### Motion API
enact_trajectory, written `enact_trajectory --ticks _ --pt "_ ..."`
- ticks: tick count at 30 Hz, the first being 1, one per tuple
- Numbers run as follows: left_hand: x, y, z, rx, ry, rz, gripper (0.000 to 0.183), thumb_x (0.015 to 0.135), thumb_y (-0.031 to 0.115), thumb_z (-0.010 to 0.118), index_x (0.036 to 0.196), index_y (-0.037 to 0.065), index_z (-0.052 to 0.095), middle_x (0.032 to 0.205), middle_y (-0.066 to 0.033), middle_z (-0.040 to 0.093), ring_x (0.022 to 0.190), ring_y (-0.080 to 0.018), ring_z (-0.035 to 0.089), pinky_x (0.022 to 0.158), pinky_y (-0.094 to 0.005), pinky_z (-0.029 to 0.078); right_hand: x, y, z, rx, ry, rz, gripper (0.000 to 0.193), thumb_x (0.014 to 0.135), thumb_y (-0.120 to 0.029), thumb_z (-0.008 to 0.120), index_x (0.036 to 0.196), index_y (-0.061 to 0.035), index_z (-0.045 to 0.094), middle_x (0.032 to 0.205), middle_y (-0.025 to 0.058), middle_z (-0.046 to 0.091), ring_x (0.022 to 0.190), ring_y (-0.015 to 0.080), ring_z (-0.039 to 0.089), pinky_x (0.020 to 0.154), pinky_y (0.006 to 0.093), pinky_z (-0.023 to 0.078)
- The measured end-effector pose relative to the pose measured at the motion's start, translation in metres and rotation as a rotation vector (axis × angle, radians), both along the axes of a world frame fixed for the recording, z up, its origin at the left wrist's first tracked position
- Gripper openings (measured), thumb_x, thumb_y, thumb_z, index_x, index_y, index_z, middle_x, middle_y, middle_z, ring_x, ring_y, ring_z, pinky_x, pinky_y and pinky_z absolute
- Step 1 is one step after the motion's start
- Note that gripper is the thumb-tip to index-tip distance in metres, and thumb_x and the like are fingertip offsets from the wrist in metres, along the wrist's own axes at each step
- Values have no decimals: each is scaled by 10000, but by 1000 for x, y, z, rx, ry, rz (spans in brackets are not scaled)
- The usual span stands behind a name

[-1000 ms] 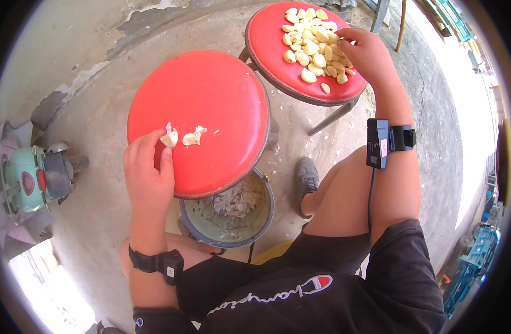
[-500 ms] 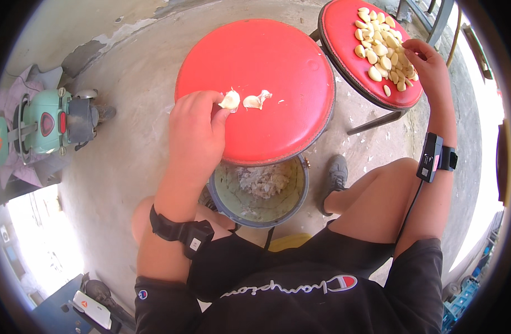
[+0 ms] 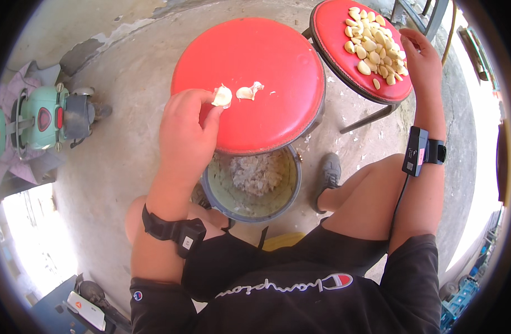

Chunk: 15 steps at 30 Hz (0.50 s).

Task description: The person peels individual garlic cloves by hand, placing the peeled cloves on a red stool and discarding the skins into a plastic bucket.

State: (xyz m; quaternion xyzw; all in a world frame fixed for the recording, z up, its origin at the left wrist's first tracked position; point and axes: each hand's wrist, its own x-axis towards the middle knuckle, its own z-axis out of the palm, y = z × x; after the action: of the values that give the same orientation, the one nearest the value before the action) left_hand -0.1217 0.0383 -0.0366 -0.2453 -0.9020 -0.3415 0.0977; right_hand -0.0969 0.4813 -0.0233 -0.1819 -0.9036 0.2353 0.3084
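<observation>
In my left hand (image 3: pixel 184 121), a whitish garlic clove (image 3: pixel 222 97) is pinched between thumb and forefinger, at the left part of the large red round stool (image 3: pixel 272 125). Another clove (image 3: pixel 245 93), with papery skin at its end, lies on the stool just right of it. My right hand (image 3: pixel 424 58) is at the right edge of the smaller red stool (image 3: pixel 334 34), beside a pile of peeled garlic cloves (image 3: pixel 372 47). Its fingers are slightly curved and apart, with nothing visible between them.
Below the large stool's near edge stands a bucket (image 3: pixel 213 196) with pale garlic skins (image 3: pixel 258 173). Scraps of skin are strewn over the concrete floor. A green scooter (image 3: pixel 42 118) is at the left. Metal bars (image 3: pixel 428 19) rise beyond the smaller stool.
My right hand has drawn slightly back from the pile and its fingers have parted. My left hand stays by the same clove. The whole view has shifted a little.
</observation>
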Motion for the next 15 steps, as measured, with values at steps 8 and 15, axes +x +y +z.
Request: enact_trajectory --ticks 8,15 --pt "34 -6 17 -22 81 -106 171 822 29 736 979 54 671 1067 -73 699 928 -241 670 740 -333 541 33 -196 29 -481 -180 666 235 931 -144 670 1124 -12 648 868 98 674 807 175 638 733 290 506" --pt "56 -15 16 15 238 -241 203 770 1 733 951 44 652 1027 -108 676 891 -312 656 757 -391 545 63 -264 6 -427 -192 849 181 899 -78 689 1062 -27 632 866 125 685 760 274 680 665 350 537"
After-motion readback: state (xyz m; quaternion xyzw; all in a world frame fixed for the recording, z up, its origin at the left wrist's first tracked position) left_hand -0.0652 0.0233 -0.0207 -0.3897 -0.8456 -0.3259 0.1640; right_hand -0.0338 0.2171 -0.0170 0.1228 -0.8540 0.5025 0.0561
